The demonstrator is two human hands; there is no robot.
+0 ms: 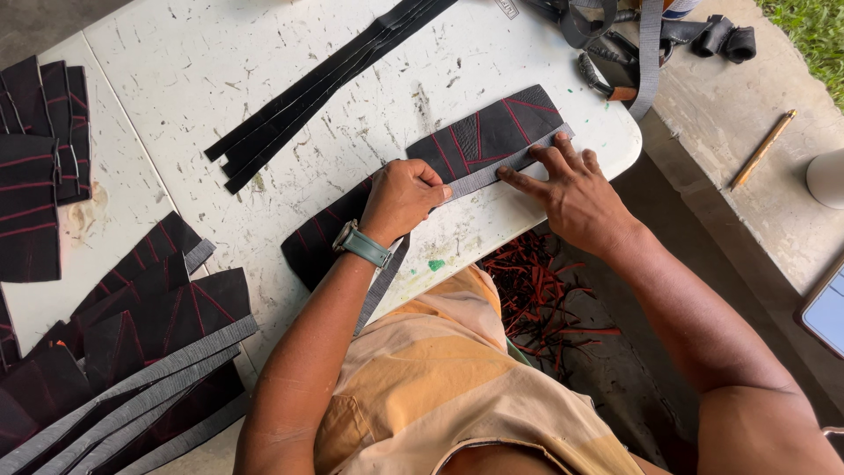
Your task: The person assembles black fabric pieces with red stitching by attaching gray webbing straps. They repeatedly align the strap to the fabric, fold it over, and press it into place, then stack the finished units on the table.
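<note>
A white table [264,79] is full of scratches. At about eleven o'clock, long black strips [325,84] lie slanted on it. At nine o'clock sit black pieces with red lines [35,167]. At seven o'clock there is a big pile of black pieces and grey straps [132,352]. At one o'clock lie grey belts and black clips [633,44]. At two o'clock a pencil [761,149] rests on the grey ground. Under the table edge, near five o'clock, red and black scraps [541,299] are heaped.
</note>
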